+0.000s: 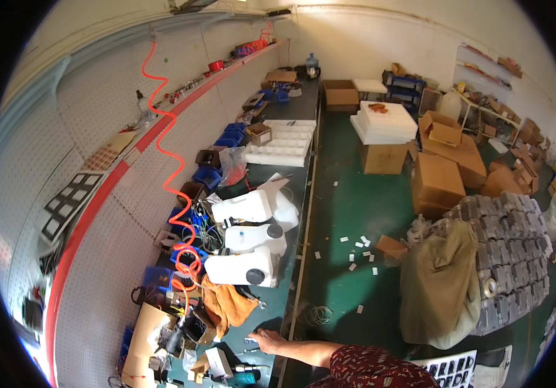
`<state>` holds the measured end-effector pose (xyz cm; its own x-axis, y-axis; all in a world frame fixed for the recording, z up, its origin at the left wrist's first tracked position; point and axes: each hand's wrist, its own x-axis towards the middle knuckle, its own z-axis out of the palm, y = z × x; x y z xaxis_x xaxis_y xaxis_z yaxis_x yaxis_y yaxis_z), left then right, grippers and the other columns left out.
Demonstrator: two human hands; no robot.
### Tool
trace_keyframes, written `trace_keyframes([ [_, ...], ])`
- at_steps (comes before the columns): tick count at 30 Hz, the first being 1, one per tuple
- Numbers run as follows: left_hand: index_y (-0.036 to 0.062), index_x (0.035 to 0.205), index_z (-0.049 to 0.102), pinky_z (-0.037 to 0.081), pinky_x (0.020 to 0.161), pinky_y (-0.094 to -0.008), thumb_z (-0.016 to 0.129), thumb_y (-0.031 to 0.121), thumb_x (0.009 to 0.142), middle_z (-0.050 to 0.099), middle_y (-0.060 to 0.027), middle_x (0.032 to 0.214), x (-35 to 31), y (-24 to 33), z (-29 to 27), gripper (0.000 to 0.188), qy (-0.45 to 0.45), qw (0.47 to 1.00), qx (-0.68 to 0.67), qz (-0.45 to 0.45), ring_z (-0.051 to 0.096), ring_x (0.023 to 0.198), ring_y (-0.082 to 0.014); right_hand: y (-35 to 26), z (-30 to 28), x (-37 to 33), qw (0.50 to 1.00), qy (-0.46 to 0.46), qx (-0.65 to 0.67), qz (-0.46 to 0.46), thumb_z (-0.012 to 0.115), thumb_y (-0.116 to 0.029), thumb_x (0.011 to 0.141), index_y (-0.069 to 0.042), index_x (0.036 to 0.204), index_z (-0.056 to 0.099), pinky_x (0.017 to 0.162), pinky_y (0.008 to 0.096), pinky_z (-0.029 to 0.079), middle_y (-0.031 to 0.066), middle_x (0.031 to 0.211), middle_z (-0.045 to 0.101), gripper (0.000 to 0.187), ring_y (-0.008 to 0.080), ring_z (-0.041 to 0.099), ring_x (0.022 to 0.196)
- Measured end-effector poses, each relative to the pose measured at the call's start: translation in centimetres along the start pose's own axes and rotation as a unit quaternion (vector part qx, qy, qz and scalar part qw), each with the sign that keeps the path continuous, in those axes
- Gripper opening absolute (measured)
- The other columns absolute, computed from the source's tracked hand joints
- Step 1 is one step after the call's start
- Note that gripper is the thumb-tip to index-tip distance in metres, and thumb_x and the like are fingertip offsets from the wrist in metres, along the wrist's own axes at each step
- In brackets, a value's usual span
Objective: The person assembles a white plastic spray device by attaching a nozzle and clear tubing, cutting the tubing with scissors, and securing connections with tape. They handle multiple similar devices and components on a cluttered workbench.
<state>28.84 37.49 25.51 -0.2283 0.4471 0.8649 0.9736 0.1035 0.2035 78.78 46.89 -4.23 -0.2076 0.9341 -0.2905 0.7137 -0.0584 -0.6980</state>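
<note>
My right hand (268,341) reaches in from the lower right and rests over the front edge of the dark bench (277,317). Its fingers are curled around something small and dark that I cannot make out. Just beyond lies a brown-orange cloth (227,306) with a wrench (262,303) at its edge. Closer to me are a small white box (218,363) and a teal-and-black tool (245,376). White plastic tanks, the nearest one (236,268) with a black cap, lie farther along the bench. My left hand is out of view.
A coiled red hose (173,155) hangs over the bench's left side, beside blue bins (207,177). Farther back lies a white foam tray (281,139). Across the green floor stand cardboard boxes (438,183) and stacked grey parts (514,252), partly under an olive cloth (439,284).
</note>
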Motion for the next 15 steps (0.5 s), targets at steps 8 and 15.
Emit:
trace_keyframes([
  [8,-0.0029,0.109,0.071,0.062,0.076,-0.0358,0.072,0.022,0.102,0.074,-0.0163,0.099,2.5,16.0,8.6,0.026,-0.102,0.993,-0.033,-0.057,0.074,0.084,-0.0236,0.1,-3.9,4.4,0.959,-0.064,-0.202,-0.190,0.045,-0.021,0.104,-0.016,0.148,0.052,0.102,0.0509,0.047,0.0148,0.144,0.052,0.045,0.0346,0.053,0.132],
  [15,-0.0016,0.112,0.071,0.061,0.079,-0.0366,0.072,0.022,0.101,0.074,-0.0166,0.101,3.0,20.6,12.6,0.026,-0.140,0.987,-0.030,-0.077,0.073,0.087,-0.0243,1.9,-6.4,6.0,0.947,-0.013,-0.166,-0.274,0.052,-0.016,0.099,-0.011,0.145,0.052,0.101,0.0484,0.045,0.0147,0.146,0.051,0.047,0.0309,0.052,0.134],
])
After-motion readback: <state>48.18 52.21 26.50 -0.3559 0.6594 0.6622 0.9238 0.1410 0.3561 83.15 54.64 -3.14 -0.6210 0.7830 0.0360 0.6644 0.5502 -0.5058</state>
